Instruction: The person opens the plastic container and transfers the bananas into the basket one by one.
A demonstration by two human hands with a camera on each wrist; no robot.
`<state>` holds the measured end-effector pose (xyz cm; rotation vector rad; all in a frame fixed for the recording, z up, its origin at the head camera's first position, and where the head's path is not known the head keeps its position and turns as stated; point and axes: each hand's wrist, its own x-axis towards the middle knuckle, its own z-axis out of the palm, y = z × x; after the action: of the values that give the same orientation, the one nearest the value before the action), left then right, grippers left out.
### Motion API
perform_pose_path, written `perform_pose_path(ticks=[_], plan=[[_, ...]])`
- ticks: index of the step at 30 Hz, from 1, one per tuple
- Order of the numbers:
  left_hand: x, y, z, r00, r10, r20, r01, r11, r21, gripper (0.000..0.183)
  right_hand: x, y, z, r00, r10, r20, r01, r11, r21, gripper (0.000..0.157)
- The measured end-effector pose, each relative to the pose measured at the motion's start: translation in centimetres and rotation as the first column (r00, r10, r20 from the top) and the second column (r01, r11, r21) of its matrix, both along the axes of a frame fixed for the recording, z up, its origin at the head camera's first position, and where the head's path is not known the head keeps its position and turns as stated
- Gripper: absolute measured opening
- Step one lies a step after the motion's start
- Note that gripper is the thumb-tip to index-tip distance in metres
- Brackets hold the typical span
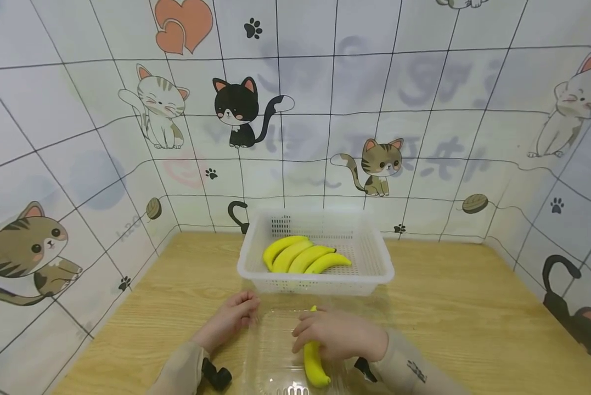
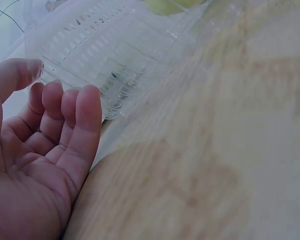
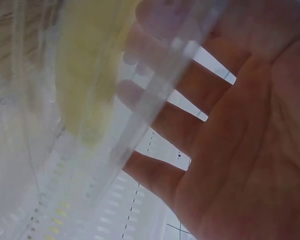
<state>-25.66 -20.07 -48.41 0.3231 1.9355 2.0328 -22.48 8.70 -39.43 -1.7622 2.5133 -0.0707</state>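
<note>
A clear plastic box (image 1: 275,343) sits on the table in front of the person. My left hand (image 1: 234,316) is at its far left corner, and in the left wrist view that hand (image 2: 50,135) pinches the clear rim between thumb and curled fingers. One yellow banana (image 1: 316,367) lies lengthwise in the right part of the box. Over the banana's upper half is my right hand (image 1: 337,332), its fingers spread across it. Through the clear wall, the right wrist view shows the banana (image 3: 90,70) with the loosely extended fingers (image 3: 177,120) close beside it.
Behind the box stands a white perforated basket (image 1: 374,263) holding several bananas (image 1: 302,257). The wooden table (image 1: 438,312) meets walls (image 1: 305,126) covered with a cat-patterned sheet at the back and both sides.
</note>
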Motion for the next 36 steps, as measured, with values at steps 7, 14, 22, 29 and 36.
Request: perform_pose_path(ticks=[7,14,22,29,36], plan=[[0.2,0.0,0.2,1.0,-0.011,0.008,0.011,1.0,0.003,0.013,0.0,0.1,-0.5,1.0,-0.008,0.011,0.008,1.0,0.018,0.051],[0.3,0.0,0.3,1.0,0.008,0.003,-0.008,1.0,0.003,0.014,0.1,-0.1,-0.8,1.0,-0.004,-0.028,0.004,1.0,0.009,0.048],[0.2,-0.1,0.1,1.0,-0.001,0.001,0.001,1.0,0.007,0.013,0.2,-0.4,-1.0,0.997,-0.003,-0.079,0.004,1.0,0.008,0.043],[-0.3,-0.1,0.6,1.0,0.001,0.003,-0.001,1.0,0.004,0.012,-0.1,-0.3,-0.7,0.995,-0.024,-0.092,0.024,1.0,0.006,0.044],[0.0,0.1,0.4,1.0,-0.013,0.005,0.013,1.0,0.006,0.014,0.1,-0.4,-1.2,0.992,-0.014,-0.125,0.011,1.0,-0.027,0.044]])
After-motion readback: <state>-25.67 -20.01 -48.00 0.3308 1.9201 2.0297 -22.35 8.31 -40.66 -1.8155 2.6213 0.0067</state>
